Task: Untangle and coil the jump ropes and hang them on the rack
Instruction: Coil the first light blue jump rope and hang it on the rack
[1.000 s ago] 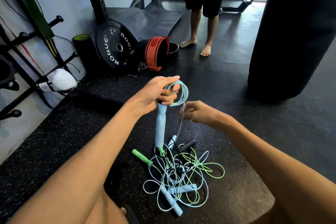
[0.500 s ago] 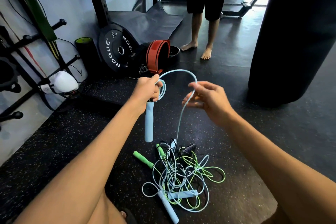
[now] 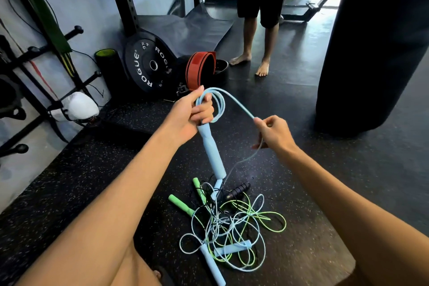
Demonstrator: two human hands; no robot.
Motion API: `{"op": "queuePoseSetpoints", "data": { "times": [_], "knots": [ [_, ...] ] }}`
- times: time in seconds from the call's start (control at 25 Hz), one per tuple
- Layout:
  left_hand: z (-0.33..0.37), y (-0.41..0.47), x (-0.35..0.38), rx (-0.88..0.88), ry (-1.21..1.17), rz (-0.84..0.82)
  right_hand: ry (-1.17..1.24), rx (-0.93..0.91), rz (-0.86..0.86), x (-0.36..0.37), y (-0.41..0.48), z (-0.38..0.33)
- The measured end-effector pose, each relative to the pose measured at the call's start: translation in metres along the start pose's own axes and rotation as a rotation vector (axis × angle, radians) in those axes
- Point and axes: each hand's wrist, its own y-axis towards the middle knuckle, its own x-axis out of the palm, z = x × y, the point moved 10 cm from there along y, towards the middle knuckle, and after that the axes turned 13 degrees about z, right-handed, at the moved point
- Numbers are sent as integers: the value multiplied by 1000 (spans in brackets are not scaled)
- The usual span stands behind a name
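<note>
jump ropes (image 3: 228,227) lie in a tangled heap on the speckled black rubber floor (image 3: 69,193), and that heap serves as the landmark for everything else. above it, the left hand (image 3: 188,114) is clamped around the top of a pale blue handle (image 3: 211,148) together with a few small coils of light blue cord (image 3: 218,102) — the handle hangs tilted, its lower end pointing down at the heap. from the coils the cord arches over to the right hand (image 3: 272,133), which sits up and to the right of the heap with thumb and fingers pinched together on the cord; below that hand the cord drops back down into the tangle.

within the heap itself, two green handles (image 3: 182,204) lie at its upper left edge, a black handle (image 3: 239,190) at its upper right edge, and two more pale blue handles (image 3: 212,263) at its near edge, with light blue and neon green loops crossing over each other between them.

beyond the heap, toward the wall, a black weight plate (image 3: 148,65) marked rogue leans upright, with a red belt (image 3: 200,69) just beside it. far left of the heap, a black pegged rack (image 3: 21,58) is mounted on the wall — a dark green band (image 3: 46,14) hangs from it. farther back stands a barefoot person (image 3: 260,18), and to the far right of the heap hangs a black punching bag (image 3: 371,53).
</note>
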Motion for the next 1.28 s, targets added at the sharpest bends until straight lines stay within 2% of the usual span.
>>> {"op": "queuePoseSetpoints", "data": {
  "times": [0.16, 0.28, 0.4, 0.52, 0.68, 0.8, 0.92, 1.08, 1.16, 1.28],
  "knots": [
    [13, 0, -1, 49, -226, 10, -99, 29, -296, 46, -28, 18],
    [24, 0, -12, 110, -274, 88, -113, 82, -572, 73, -55, 30],
    [33, 1, -28, 162, -288, 187, -276, 57, -753, 80, -74, 50],
    [41, 3, -44, 245, -207, 321, -354, -13, -697, 75, -74, 48],
    [59, -1, -65, 457, -59, 501, -215, -64, -488, 67, -58, 30],
    [67, -6, -73, 553, 64, 592, -303, -241, -401, 64, -50, 15],
    [73, -9, -73, 622, 165, 627, -390, -466, -393, 65, -60, -13],
    [81, -10, -72, 695, 297, 649, -355, -723, -405, 66, -85, -56],
    [80, -7, -70, 697, 342, 636, -335, -772, -402, 66, -92, -65],
    [71, 0, -62, 619, 419, 563, -315, -714, -304, 58, -83, -64]
  ]
}}
